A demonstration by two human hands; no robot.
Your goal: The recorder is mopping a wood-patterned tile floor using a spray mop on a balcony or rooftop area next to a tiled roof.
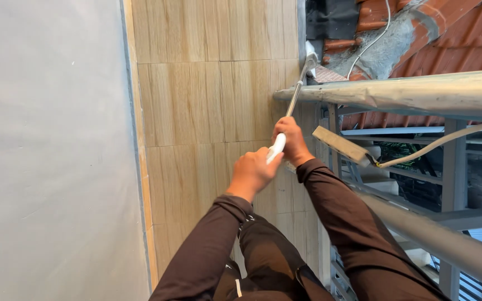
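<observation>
Both my hands grip one long-handled tool. My left hand (252, 171) holds the white end of its handle (277, 147). My right hand (291, 140) clasps the handle just ahead of it. The thin metal shaft (294, 97) runs away from me to a small white head (310, 60), likely a roller, which rests at the far edge of the wood-look tiled floor (207, 100). My sleeves are dark brown.
A grey painted wall (51, 150) stands on the left. On the right runs a metal railing (419, 92) with a second rail (447, 239) lower down. A flat lamp on a cable (341, 146) hangs from it. Red roof tiles (458, 39) lie beyond.
</observation>
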